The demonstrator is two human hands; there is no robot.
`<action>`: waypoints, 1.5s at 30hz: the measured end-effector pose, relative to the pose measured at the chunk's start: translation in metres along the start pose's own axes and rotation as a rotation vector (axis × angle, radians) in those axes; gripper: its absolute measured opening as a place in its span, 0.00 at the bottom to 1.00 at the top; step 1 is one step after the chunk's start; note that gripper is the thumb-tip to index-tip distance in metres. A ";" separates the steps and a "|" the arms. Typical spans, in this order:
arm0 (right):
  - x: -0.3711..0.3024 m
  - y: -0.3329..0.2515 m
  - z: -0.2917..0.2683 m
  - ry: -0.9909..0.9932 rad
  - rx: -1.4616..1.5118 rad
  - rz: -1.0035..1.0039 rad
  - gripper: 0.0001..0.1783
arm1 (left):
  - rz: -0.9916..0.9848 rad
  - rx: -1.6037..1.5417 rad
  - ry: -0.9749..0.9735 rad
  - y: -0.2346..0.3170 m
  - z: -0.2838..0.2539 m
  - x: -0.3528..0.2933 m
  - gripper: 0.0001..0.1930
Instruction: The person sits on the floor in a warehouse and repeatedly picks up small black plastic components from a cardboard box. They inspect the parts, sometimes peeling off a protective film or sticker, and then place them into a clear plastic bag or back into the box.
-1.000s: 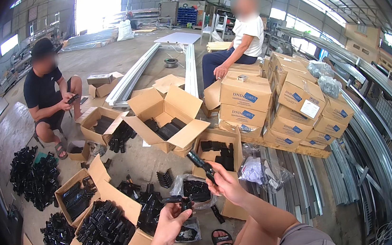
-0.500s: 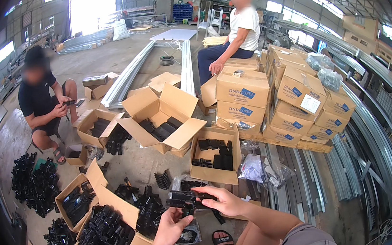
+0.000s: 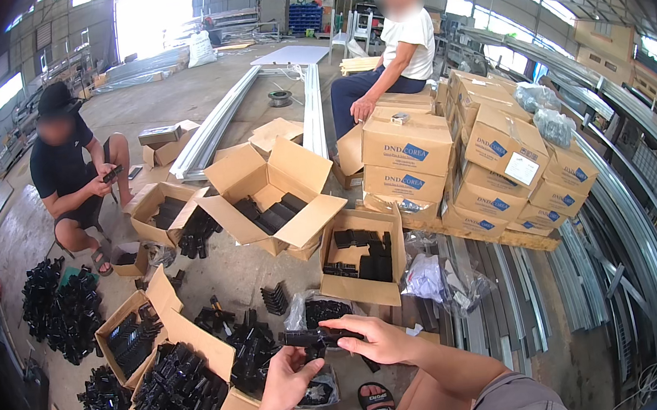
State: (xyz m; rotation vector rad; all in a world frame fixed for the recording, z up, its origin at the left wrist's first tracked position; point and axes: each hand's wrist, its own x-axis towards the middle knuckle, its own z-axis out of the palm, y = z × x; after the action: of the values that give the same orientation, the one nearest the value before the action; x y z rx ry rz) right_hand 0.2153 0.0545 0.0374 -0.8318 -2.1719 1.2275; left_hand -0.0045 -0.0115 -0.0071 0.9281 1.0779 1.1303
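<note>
In front of my knees, both hands are closed on a black bracket-like part [image 3: 304,337]. My left hand [image 3: 289,379] grips it from below, fingers and thumb bent around its lower portion. My right hand [image 3: 376,339] reaches in from the right, with its fingers on the part's right end; the fingers hide some of it. Just beyond lies an open bag of small black pieces [image 3: 330,310]. To the left of my hands is a loose heap of black parts [image 3: 254,349]. A short row of black parts [image 3: 275,299] stands on the floor behind.
An open carton [image 3: 184,392] full of black parts stands at lower left, beside another heap [image 3: 61,309]. Open boxes [image 3: 285,209] stand ahead. One person [image 3: 68,164] crouches at left handling a black part; another [image 3: 408,44] sits near stacked cartons [image 3: 407,153]. Metal profiles [image 3: 593,281] lie right.
The black part in my hands has turned slightly and now lies more level. My hands stay in nearly the same place. The crouching person's head and black part have shifted a little.
</note>
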 end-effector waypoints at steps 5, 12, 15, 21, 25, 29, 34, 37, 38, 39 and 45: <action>0.000 -0.011 0.001 -0.045 0.038 0.102 0.24 | -0.008 0.036 0.007 -0.002 -0.003 0.000 0.16; -0.004 -0.001 0.007 0.115 -0.135 -0.024 0.20 | -0.015 -0.061 -0.001 0.004 0.001 -0.001 0.13; -0.003 0.004 0.010 0.180 -0.204 -0.127 0.20 | 0.001 -0.066 0.011 0.005 0.003 -0.002 0.13; -0.002 -0.002 0.008 0.140 -0.155 -0.141 0.21 | -0.018 -0.069 0.022 0.004 0.001 -0.002 0.14; -0.007 -0.003 0.010 0.085 -0.159 -0.063 0.25 | -0.046 -0.050 0.031 -0.002 -0.002 -0.006 0.14; -0.003 -0.004 0.006 -0.033 -0.117 0.007 0.25 | -0.036 -0.003 -0.079 0.000 -0.001 -0.003 0.17; -0.009 0.001 0.009 -0.021 -0.288 0.025 0.22 | -0.078 0.020 -0.103 0.006 0.006 -0.007 0.15; -0.011 -0.001 0.013 0.086 -0.452 -0.002 0.21 | -0.088 -0.004 -0.099 0.010 0.007 -0.006 0.15; -0.011 -0.003 0.010 0.127 -0.488 -0.035 0.21 | -0.085 0.013 -0.089 0.016 0.009 -0.007 0.15; -0.010 -0.004 0.010 0.167 -0.519 -0.067 0.20 | -0.087 0.031 -0.075 0.018 0.010 -0.011 0.14; -0.007 -0.009 0.010 0.081 -0.440 0.010 0.19 | -0.116 0.088 -0.128 0.000 0.007 -0.009 0.15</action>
State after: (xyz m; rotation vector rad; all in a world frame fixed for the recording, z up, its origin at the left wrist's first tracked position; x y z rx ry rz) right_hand 0.2107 0.0397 0.0398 -1.0452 -2.4078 0.7086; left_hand 0.0013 -0.0203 -0.0037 0.9811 1.0698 0.9224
